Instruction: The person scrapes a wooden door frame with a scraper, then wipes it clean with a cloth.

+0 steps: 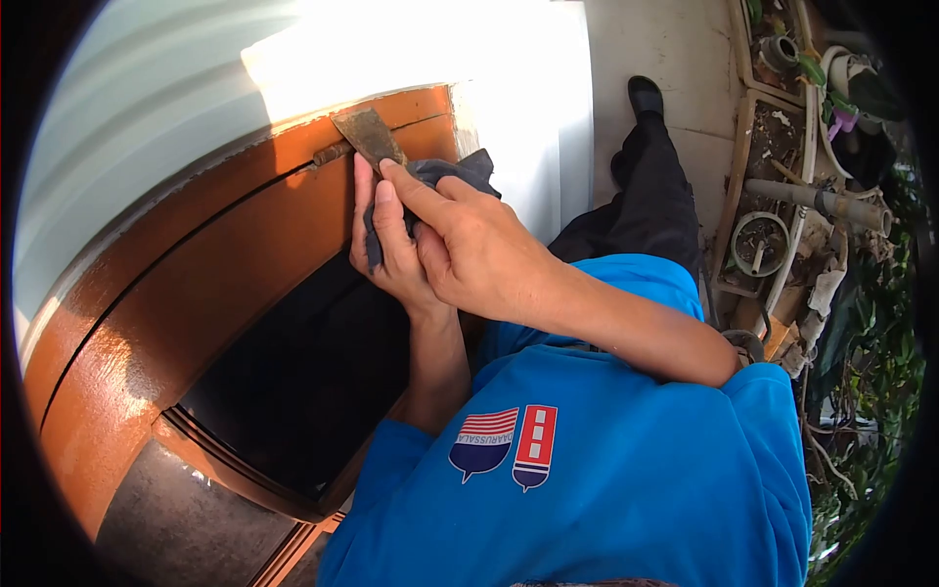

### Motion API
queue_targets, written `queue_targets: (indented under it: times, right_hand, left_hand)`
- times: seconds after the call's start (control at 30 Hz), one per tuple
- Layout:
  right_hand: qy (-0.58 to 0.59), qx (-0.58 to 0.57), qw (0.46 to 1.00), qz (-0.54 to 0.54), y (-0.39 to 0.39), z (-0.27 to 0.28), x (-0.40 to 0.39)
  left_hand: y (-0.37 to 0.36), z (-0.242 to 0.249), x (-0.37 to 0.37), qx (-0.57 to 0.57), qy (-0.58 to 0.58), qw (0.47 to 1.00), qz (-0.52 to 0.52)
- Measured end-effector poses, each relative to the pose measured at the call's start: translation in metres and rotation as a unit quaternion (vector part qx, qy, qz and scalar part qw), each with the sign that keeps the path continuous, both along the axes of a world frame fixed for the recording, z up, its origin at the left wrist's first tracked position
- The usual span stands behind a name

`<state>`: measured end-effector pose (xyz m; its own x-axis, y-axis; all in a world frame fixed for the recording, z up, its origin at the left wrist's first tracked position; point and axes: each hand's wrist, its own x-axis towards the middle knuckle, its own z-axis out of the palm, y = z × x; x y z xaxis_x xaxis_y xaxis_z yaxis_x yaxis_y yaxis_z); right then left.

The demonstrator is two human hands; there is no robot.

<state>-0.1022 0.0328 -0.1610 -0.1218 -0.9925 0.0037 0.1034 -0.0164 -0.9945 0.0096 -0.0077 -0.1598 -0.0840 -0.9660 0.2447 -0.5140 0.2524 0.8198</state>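
Where hands hold a scraper, a hinge protrudes.

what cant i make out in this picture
All in the head view:
Flat blade: its lower end, hidden by the right hand and left hand
Dark cloth: most of its shape, covered by the hands
Pale wall: surface detail, washed out by glare
Black panel: detail, too dark
Plants: far side, cut off by the dark lens edge

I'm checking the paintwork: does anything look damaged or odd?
Yes. The orange frame has a ragged, whitish outer edge where it meets the white surface, not a clean line. The scraper blade also looks stained, with brownish patches.
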Motion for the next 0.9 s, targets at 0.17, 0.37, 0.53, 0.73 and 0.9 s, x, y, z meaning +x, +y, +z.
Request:
queue_targets:
  times: [0.17, 0.37, 0.53, 0.73, 0.9]
  right_hand:
    - [-0.007, 0.004, 1.0, -0.002, -0.002, -0.002, 0.003]
    - [-0.01, 0.007, 1.0, 0.011, -0.002, -0.001, 0.001]
    - [-0.023, -0.015, 0.999, -0.022, -0.003, -0.008, 0.006]
    - [-0.018, -0.006, 1.0, -0.019, -0.004, 0.004, 0.005]
    - [-0.011, -0.001, 1.0, -0.005, 0.001, 0.008, 0.002]
  left_hand:
    - [0.0, -0.001, -0.002, 0.014, 0.024, 1.0, 0.011]
    - [-0.001, 0.002, -0.006, -0.019, -0.002, 1.0, 0.007]
    - [0.0, 0.004, -0.005, 0.018, 0.013, 1.0, 0.001]
    - [-0.004, -0.001, 0.006, -0.054, -0.028, 0.998, -0.02]
    - [-0.003, -0.007, 0.014, -0.142, -0.089, 0.984, -0.054]
